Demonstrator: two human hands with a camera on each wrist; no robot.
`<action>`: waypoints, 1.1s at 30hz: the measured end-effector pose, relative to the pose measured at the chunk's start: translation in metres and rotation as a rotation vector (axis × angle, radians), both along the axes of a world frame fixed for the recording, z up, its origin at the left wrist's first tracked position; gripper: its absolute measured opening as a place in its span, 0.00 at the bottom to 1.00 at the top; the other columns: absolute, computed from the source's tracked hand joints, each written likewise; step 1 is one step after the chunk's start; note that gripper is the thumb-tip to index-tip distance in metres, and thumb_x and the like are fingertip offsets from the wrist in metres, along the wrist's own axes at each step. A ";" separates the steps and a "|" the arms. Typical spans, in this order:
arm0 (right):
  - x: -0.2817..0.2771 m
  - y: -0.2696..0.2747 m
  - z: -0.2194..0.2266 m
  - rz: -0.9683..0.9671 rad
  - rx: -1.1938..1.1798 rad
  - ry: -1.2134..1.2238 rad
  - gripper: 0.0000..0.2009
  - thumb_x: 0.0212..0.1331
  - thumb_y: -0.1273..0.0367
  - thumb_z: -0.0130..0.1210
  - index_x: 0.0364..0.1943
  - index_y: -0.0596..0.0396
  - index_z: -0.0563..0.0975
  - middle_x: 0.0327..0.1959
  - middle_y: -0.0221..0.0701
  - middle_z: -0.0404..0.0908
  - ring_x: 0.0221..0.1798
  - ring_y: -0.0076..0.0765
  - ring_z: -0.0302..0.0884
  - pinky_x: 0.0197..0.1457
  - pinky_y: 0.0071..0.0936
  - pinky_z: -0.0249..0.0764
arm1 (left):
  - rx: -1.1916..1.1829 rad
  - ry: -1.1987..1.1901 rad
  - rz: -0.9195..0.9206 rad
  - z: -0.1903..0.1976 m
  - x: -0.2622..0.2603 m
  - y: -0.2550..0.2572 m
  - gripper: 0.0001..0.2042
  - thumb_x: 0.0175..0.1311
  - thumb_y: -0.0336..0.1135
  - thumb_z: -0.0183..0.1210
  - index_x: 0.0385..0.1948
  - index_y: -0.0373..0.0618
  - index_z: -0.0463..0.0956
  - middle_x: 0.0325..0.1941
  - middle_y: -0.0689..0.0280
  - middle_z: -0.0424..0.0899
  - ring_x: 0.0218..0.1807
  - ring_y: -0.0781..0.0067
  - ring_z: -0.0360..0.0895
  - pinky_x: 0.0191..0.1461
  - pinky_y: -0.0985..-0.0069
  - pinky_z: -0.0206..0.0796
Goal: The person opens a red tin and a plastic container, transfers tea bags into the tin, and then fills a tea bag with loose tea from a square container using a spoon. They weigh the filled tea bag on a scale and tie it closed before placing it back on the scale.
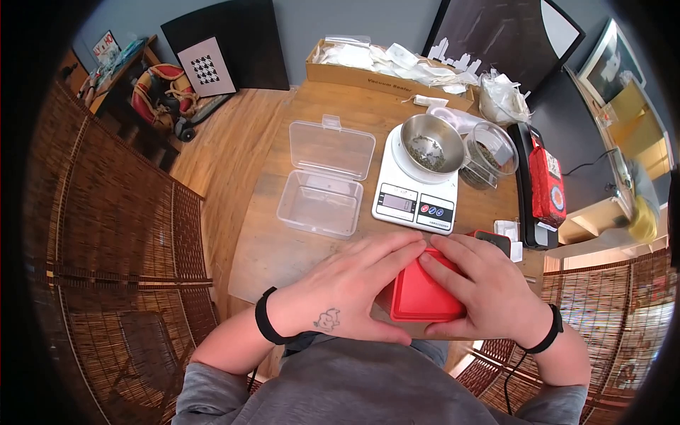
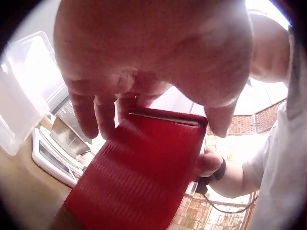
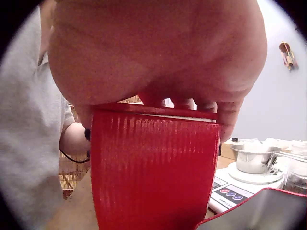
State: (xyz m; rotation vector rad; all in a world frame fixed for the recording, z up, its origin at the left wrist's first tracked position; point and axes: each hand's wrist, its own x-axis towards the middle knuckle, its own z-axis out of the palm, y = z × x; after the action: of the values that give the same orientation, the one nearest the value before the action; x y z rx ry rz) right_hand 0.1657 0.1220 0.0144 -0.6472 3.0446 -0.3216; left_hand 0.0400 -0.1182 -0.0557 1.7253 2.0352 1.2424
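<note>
A red box with ridged sides and a lid (image 1: pixel 427 287) stands at the table's near edge. My right hand (image 1: pixel 489 283) grips across its top, fingertips on the lid and thumb at the near edge. At the box's left side, my left hand (image 1: pixel 354 283) reaches with extended fingers toward its far corner, thumb stretched out near the front. In the left wrist view, those fingers hang beside the box (image 2: pixel 144 167). The right wrist view shows a thin pale line under the lid's rim (image 3: pixel 158 115). Beyond stands a white digital scale (image 1: pixel 386 177) bearing a metal pan (image 1: pixel 453 127) of dried leaves.
A clear plastic box (image 1: pixel 319 202) lies with its lid raised, left of the scale. To the right are a clear cup (image 1: pixel 506 145), a black case (image 1: pixel 525 184) and a red packet (image 1: pixel 547 188). A cardboard box (image 1: pixel 319 74) of white packets stands behind.
</note>
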 end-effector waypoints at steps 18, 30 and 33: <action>0.014 0.009 -0.014 -0.018 -0.033 -0.010 0.45 0.50 0.43 0.73 0.71 0.52 0.75 0.70 0.47 0.72 0.72 0.59 0.71 0.75 0.53 0.69 | -0.141 -0.152 0.075 0.008 0.018 0.013 0.51 0.51 0.52 0.80 0.75 0.38 0.62 0.73 0.46 0.71 0.74 0.38 0.69 0.76 0.53 0.65; 0.056 0.003 0.003 -0.133 -0.159 0.185 0.46 0.53 0.40 0.73 0.72 0.52 0.73 0.75 0.48 0.70 0.75 0.66 0.66 0.77 0.62 0.65 | -0.211 -0.121 0.120 0.018 0.028 0.007 0.52 0.48 0.48 0.82 0.75 0.35 0.63 0.71 0.43 0.71 0.73 0.37 0.71 0.75 0.55 0.68; 0.104 0.024 -0.014 -0.192 -0.335 0.314 0.49 0.50 0.41 0.76 0.72 0.55 0.73 0.72 0.49 0.73 0.74 0.68 0.68 0.76 0.60 0.66 | -0.238 -0.042 0.174 0.030 0.034 -0.023 0.53 0.45 0.49 0.84 0.74 0.35 0.64 0.71 0.42 0.71 0.72 0.38 0.72 0.76 0.56 0.68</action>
State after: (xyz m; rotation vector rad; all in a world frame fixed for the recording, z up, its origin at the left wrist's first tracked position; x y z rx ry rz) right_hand 0.2694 0.1458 0.0004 -0.4479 3.3960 -0.8227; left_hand 0.0739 -0.1417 -0.0256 1.4308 2.2432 1.0217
